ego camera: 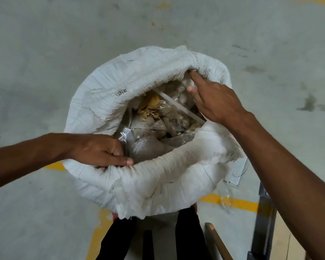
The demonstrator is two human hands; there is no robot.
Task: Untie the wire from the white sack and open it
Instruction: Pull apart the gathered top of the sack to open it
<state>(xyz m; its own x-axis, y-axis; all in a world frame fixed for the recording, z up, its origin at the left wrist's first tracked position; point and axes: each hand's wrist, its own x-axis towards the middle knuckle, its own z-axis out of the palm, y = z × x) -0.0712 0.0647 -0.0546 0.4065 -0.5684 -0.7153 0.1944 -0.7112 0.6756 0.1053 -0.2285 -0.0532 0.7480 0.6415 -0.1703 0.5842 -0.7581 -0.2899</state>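
**Sack mouth spread wide, both hands at the rim**

Seen from above, a grey floor (45, 53) with yellow lines. At centre stands the white sack (131, 76), its mouth rolled down and open, showing clear plastic wrap (148, 147) and tan scraps. The left hand (99, 149) pinches the near-left rim. The right hand (214, 102) is loosely spread, its forefinger hooked under the far rim. No wire is clearly visible; a thin dark strand at the right edge might be it. The opening step looks nearly done; next would be drawing the rim wider.
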